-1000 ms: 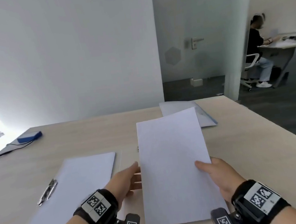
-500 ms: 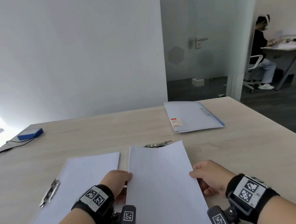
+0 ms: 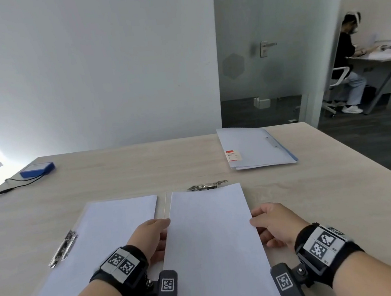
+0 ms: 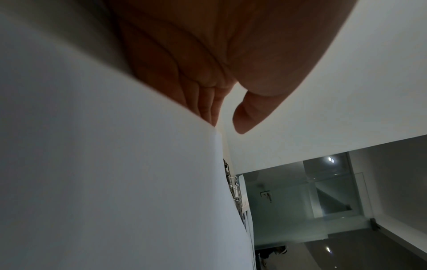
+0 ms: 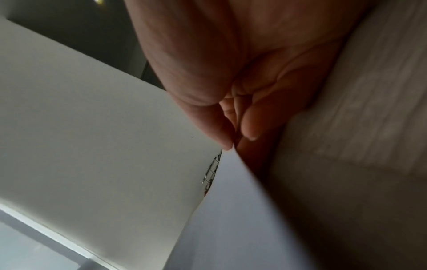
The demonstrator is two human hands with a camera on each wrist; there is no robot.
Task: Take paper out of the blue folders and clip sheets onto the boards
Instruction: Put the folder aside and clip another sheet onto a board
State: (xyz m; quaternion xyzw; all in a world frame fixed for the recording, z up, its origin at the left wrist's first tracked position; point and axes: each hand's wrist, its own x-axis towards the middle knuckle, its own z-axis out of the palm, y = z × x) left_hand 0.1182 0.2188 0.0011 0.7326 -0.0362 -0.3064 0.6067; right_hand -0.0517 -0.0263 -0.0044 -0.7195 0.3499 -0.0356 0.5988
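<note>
A white sheet of paper (image 3: 214,239) lies over the middle board, whose metal clip (image 3: 207,186) shows just past the sheet's top edge. My left hand (image 3: 166,226) holds the sheet's left edge, fingers under it and thumb over it (image 4: 249,117). On the opposite edge my right hand (image 3: 253,217) pinches the sheet between thumb and fingers (image 5: 250,127). A second sheet (image 3: 99,255) sits on the left board, with its clip (image 3: 63,248) on the left side. The blue folder (image 3: 256,147) lies shut at the far right of the table.
A small blue box (image 3: 37,168) with a black cable sits at the table's far left corner. The table's right edge (image 3: 370,162) drops to a dark floor. Behind a glass partition a person sits at another desk (image 3: 349,58).
The sheet, raised and tilted a second ago, has come down and toward me and now lies flat with its top edge at the clip. Both hands moved with it.
</note>
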